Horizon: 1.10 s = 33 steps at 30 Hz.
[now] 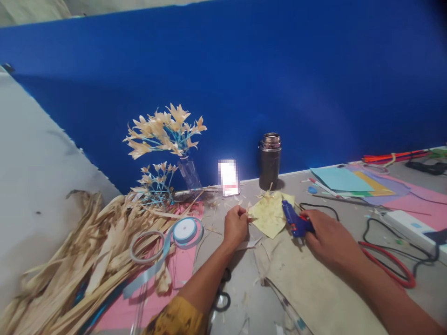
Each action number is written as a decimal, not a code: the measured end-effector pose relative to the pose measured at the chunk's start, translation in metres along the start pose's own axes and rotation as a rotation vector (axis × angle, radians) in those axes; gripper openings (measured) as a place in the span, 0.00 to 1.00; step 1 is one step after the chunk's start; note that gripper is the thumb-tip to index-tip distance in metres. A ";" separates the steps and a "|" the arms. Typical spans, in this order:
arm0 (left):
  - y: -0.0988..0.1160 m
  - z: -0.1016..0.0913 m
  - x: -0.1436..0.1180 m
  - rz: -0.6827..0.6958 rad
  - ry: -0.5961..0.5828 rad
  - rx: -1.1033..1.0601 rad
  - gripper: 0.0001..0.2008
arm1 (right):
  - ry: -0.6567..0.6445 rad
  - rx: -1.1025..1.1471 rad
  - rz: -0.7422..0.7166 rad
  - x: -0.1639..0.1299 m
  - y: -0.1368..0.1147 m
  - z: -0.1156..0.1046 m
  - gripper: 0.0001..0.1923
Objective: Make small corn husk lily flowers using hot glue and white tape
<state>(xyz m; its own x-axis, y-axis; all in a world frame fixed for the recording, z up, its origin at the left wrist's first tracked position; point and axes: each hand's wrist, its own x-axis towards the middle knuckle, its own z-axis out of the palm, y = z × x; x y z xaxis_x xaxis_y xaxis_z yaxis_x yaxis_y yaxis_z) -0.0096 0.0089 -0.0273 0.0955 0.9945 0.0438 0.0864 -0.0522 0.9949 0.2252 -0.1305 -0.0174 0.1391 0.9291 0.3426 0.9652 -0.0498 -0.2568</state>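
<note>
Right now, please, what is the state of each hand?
Left hand: closed, by the yellow paper; what it pinches cannot be told.
Right hand: closed, holding the blue glue gun.

Bounded at the back by the blue wall (230,93). Passable between the bright panel (229,176) and the black flask (269,165), and narrowly between the left hand (235,226) and the blue glue gun (296,223), over the yellow sheet (268,218). Hemmed on the left by dried corn husks (101,246), ribbon roll (185,231) and flower-filled bottle (189,173); on the right by black cable (316,204) and power strip (408,228).
</note>
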 end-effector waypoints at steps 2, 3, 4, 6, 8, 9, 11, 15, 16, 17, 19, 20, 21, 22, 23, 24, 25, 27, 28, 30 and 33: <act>0.000 0.001 0.000 -0.017 0.007 -0.033 0.05 | 0.042 0.067 0.097 0.003 0.006 0.000 0.20; 0.000 0.001 0.001 -0.026 0.011 -0.055 0.04 | 0.067 0.113 0.125 0.005 0.008 0.000 0.21; 0.000 0.001 0.001 -0.033 0.018 -0.080 0.03 | 0.084 0.168 0.137 0.006 0.010 0.001 0.22; 0.001 0.000 0.004 -0.033 0.041 -0.132 0.03 | 0.082 0.296 0.134 0.008 0.011 0.002 0.22; 0.003 -0.002 0.006 -0.019 0.072 -0.182 0.04 | 0.035 0.430 0.145 0.010 0.011 0.000 0.23; 0.005 -0.003 0.007 -0.013 0.087 -0.206 0.04 | -0.001 0.503 0.157 0.011 0.011 -0.003 0.25; 0.009 -0.004 0.009 -0.010 0.106 -0.250 0.06 | -0.088 0.656 0.192 0.014 0.009 -0.013 0.28; 0.017 -0.005 0.009 -0.020 0.100 -0.326 0.10 | -0.245 0.900 0.201 0.025 0.001 -0.036 0.34; 0.018 -0.004 0.008 -0.026 0.097 -0.343 0.10 | -0.278 0.945 0.175 0.029 -0.004 -0.038 0.34; 0.020 -0.004 0.008 -0.032 0.095 -0.360 0.11 | -0.309 0.990 0.146 0.033 -0.009 -0.038 0.33; 0.022 -0.004 0.008 -0.050 0.092 -0.396 0.12 | -0.352 1.084 0.116 0.037 -0.023 -0.030 0.32; 0.023 -0.004 0.009 -0.059 0.090 -0.415 0.13 | -0.348 1.125 0.126 0.038 -0.029 -0.024 0.32; 0.023 -0.005 0.009 -0.066 0.089 -0.434 0.14 | -0.334 1.145 0.150 0.038 -0.033 -0.018 0.32; 0.023 -0.005 0.010 -0.072 0.087 -0.453 0.15 | -0.305 1.134 0.169 0.038 -0.036 -0.013 0.30; 0.023 -0.006 0.010 -0.076 0.086 -0.468 0.15 | -0.273 1.089 0.176 0.037 -0.038 -0.009 0.29; 0.023 -0.007 0.010 -0.078 0.085 -0.480 0.16 | -0.252 1.018 0.161 0.037 -0.037 -0.007 0.26; 0.023 -0.007 0.010 -0.081 0.083 -0.487 0.16 | -0.244 0.939 0.131 0.037 -0.035 -0.007 0.24; 0.023 -0.007 0.010 -0.091 0.074 -0.492 0.17 | -0.236 0.821 0.101 0.039 -0.029 -0.010 0.23; 0.023 -0.007 0.009 -0.097 0.067 -0.492 0.17 | -0.243 0.797 0.112 0.040 -0.025 -0.013 0.24; 0.025 -0.006 0.007 -0.109 0.046 -0.487 0.17 | -0.239 0.807 0.162 0.043 -0.018 -0.017 0.26; 0.030 -0.003 0.002 -0.122 0.016 -0.478 0.17 | -0.233 0.905 0.226 0.041 -0.013 -0.019 0.28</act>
<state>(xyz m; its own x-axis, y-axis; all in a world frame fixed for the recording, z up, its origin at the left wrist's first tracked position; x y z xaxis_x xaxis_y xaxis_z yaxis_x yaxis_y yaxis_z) -0.0094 0.0101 0.0027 0.0977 0.9922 -0.0775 -0.3686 0.1084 0.9233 0.2224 -0.0985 0.0170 0.1595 0.9865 0.0363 0.3705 -0.0257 -0.9285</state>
